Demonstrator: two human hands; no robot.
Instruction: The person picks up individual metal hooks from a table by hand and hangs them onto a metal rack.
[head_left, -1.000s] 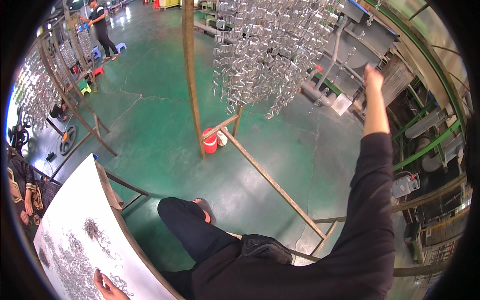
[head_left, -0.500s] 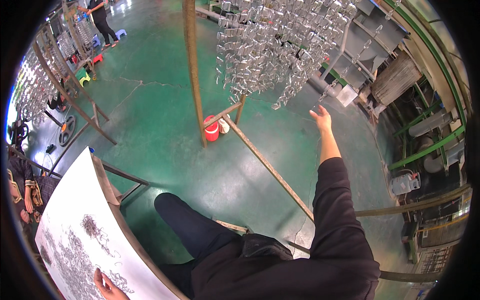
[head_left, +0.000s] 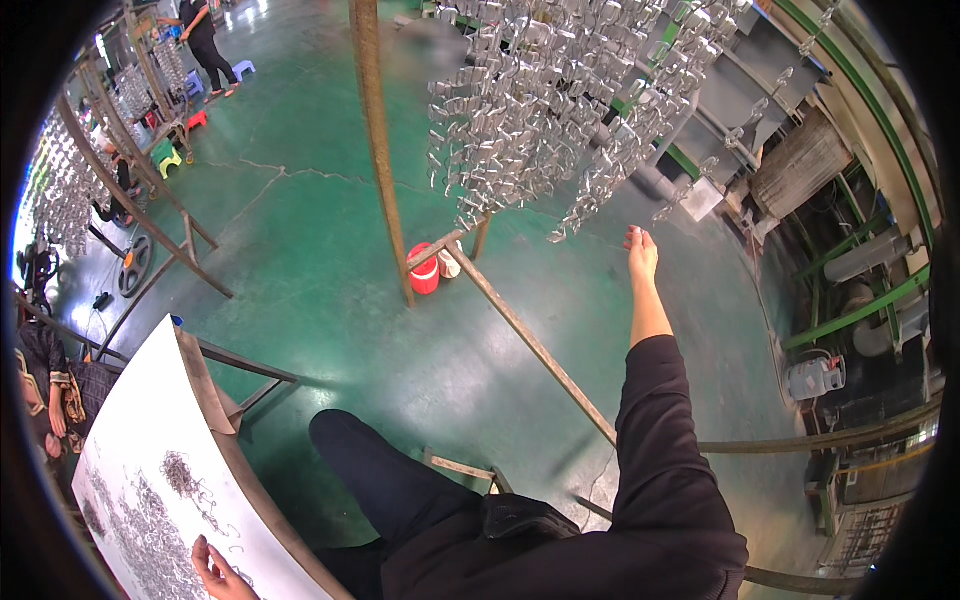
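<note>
My right arm, in a black sleeve, reaches forward, and my right hand (head_left: pixel 643 255) is raised with its fingers loosely bent and slightly apart. Nothing shows in it. Just beyond its fingertips hangs the lower end of a strand of shiny metal pieces (head_left: pixel 685 195). Left of that, a dense curtain of similar linked silver pieces (head_left: pixel 530 120) hangs down. My left hand (head_left: pixel 220 575) is low over a white tabletop (head_left: pixel 150 410), its thumb and fingers drawn together beside a scatter of small dark wire hooks (head_left: pixel 150 535). Whatever those fingers hold is too small to make out.
A rusty metal frame (head_left: pixel 530 335) stands before me, with a red bucket (head_left: pixel 424 272) by its post. A grey gas cylinder (head_left: pixel 815 378) and green-framed machinery (head_left: pixel 850 310) are at right. Another person (head_left: pixel 205 45) stands far left; a co-worker's hand (head_left: pixel 56 412) shows beyond the table.
My right hand has drawn back a little from the hanging strand, its fingers now closer together. The strands have shifted in view. My left hand stays by the hooks.
</note>
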